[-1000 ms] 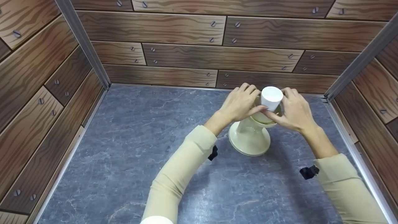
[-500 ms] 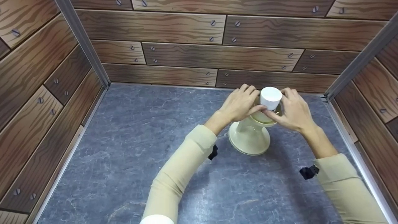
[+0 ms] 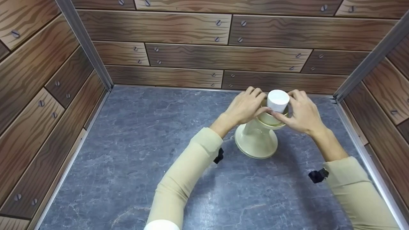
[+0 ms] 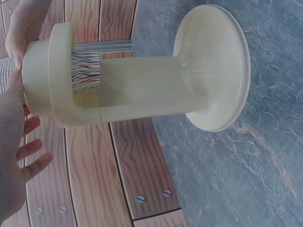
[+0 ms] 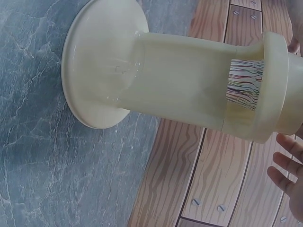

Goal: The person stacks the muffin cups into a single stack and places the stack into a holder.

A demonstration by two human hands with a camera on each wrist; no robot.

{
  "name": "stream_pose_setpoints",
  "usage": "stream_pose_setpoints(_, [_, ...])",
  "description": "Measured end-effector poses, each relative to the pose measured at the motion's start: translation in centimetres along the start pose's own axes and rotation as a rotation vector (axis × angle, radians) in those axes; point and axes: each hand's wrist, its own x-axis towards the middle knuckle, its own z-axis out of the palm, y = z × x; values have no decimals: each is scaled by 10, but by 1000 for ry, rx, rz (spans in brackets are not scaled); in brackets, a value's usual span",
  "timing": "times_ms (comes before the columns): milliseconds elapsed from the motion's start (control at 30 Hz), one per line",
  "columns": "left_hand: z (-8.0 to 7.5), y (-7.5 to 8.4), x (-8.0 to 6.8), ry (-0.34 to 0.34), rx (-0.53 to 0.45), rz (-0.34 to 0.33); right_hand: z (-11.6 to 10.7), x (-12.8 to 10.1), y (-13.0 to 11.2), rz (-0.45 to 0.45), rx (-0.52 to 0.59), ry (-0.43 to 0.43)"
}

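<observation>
A cream pedestal stand (image 3: 257, 143) rises from a round base on the table. Its upper part has a cut-out window, where a white piece with thin coloured lines (image 4: 85, 71) shows. Out of the stand's top collar (image 4: 38, 75) rises a white, flat-topped cylinder (image 3: 278, 97), like an upturned cup. My left hand (image 3: 246, 107) grips the collar from the left, its outer fingers spread in the left wrist view. From the other side my right hand (image 3: 303, 113) grips it too, outer fingers spread. Both thumbs nearly meet in front of the white cylinder.
The stand is on a blue-grey marbled table (image 3: 153, 134). Wood-pattern panels (image 3: 191, 57) enclose the back and both sides, with grey metal rails (image 3: 88, 48) at the corners. A small black camera (image 3: 318, 176) is worn at each sleeve cuff.
The white cylinder stands slightly lower and a little farther left than a second ago. More of the collar's front rim shows below the thumbs. Both hands keep nearly the same place.
</observation>
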Motion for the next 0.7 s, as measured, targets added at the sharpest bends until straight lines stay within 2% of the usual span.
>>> stream_pose_setpoints(700, [-2, -1, 1, -21, -7, -7, -4, 3, -3, 62, 18, -11])
